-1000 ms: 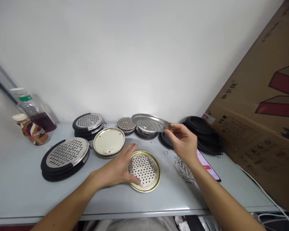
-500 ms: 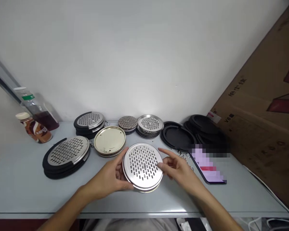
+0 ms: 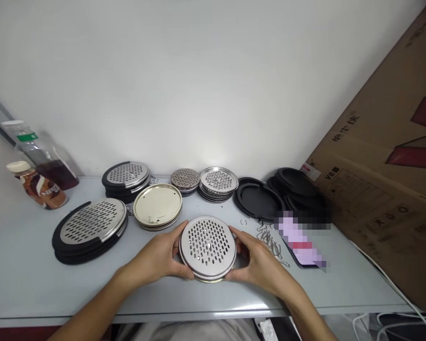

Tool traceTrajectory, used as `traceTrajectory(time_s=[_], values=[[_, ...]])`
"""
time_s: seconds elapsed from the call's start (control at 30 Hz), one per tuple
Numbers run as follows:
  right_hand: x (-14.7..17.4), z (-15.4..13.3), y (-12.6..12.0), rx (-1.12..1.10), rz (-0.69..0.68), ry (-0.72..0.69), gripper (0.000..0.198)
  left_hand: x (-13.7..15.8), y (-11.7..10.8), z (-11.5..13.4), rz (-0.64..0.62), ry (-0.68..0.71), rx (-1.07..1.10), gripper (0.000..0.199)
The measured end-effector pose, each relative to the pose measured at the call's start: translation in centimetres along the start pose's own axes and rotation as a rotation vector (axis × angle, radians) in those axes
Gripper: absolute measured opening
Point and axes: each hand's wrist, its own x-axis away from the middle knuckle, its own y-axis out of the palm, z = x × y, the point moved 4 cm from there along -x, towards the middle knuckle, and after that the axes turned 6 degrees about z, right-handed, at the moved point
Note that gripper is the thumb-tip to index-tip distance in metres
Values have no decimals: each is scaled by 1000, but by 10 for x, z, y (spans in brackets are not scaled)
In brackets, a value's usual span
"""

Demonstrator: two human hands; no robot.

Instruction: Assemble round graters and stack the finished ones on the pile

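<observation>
Between my two hands is a round metal box with a slotted silver lid (image 3: 208, 247), tilted toward me just above the table; a gold-coloured rim shows beneath it. My left hand (image 3: 170, 253) grips its left side, thumb at the lower edge. On the right edge, my right hand (image 3: 250, 258) closes with fingers behind and thumb below. Left of it stands a stack of gold-coloured round trays (image 3: 157, 204). Farther back are a stack of slotted silver discs (image 3: 219, 181) and a smaller stack of brownish slotted discs (image 3: 185, 179).
At left lie black-rimmed slotted tins (image 3: 94, 225), with more tins (image 3: 127, 175) behind. A coffee bottle (image 3: 39, 187) and a dark-drink bottle (image 3: 53, 166) stand far left. At right are black rings (image 3: 259, 201), metal clips (image 3: 270, 241), a phone (image 3: 301, 246) and a large carton (image 3: 383, 189).
My right hand has moved from touching the lid's face to gripping the right edge. The view has shifted slightly, and the metal clips beside the phone now show.
</observation>
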Motion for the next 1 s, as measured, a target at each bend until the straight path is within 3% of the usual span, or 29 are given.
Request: traceTrajectory(time_s=[0.3, 0.5, 0.7, 0.87, 1.0], values=[[4, 6, 0, 45, -59, 56, 97, -2, -1, 11, 3, -20, -244, 99], [6, 8, 1, -10, -29, 24, 101, 3, -1, -9, 87, 57, -311, 114], [10, 10, 2, 20, 9, -43, 100, 10, -2, -15, 134, 136, -360, 85], [9, 15, 6, 70, 16, -109, 94, 11, 6, -17, 126, 188, -408, 91], [8, 17, 7, 57, -7, -80, 92, 10, 10, -20, 72, 176, -421, 92]])
